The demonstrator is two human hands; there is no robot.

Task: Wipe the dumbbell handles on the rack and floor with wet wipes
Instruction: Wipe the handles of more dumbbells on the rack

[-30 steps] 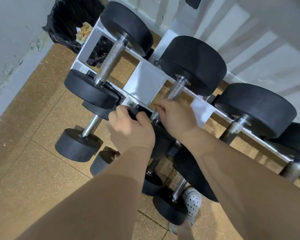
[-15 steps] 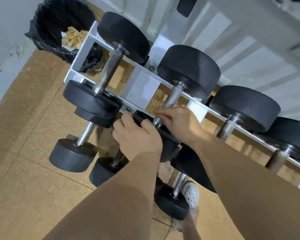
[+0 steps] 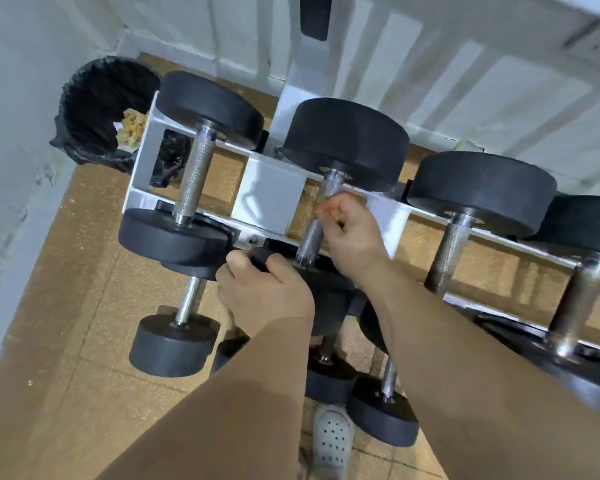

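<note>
Across the middle of the frame runs a white rack (image 3: 271,199), its top tier carrying four dumbbells with black heads and knurled metal handles: first dumbbell (image 3: 194,174) at left, second dumbbell (image 3: 347,140), third dumbbell (image 3: 482,188), and fourth dumbbell (image 3: 575,303) at the right edge, which is blurred.

Right hand (image 3: 350,233) is on the second handle (image 3: 310,237), fingers (image 3: 329,206) curled round its upper half. The fingertips are blurred, so I cannot tell whether a wipe sits under them. The lower half of that handle is bare.

Left hand (image 3: 267,292) is lower and to the left, fingers (image 3: 239,265) curled over a black edge (image 3: 262,259) at the rack's front rail. I cannot tell whether that is the dumbbell's near head or a rack pad. Both forearms come in from the bottom of the frame.

Below the rack are smaller dumbbells on the tan floor (image 3: 84,271). Three handles show:
- left low dumbbell (image 3: 174,344)
- middle low dumbbell (image 3: 329,379)
- right low dumbbell (image 3: 381,414)

One more black head (image 3: 227,351) is partly hidden by the left forearm.

One bin (image 3: 94,98) with a black liner sits at upper left beside the rack end, with yellowish crumpled stuff (image 3: 132,126) inside. One pale perforated shoe (image 3: 331,434) is at bottom centre, just beside the right low dumbbell. Pale wall (image 3: 14,133) runs down the left.
</note>
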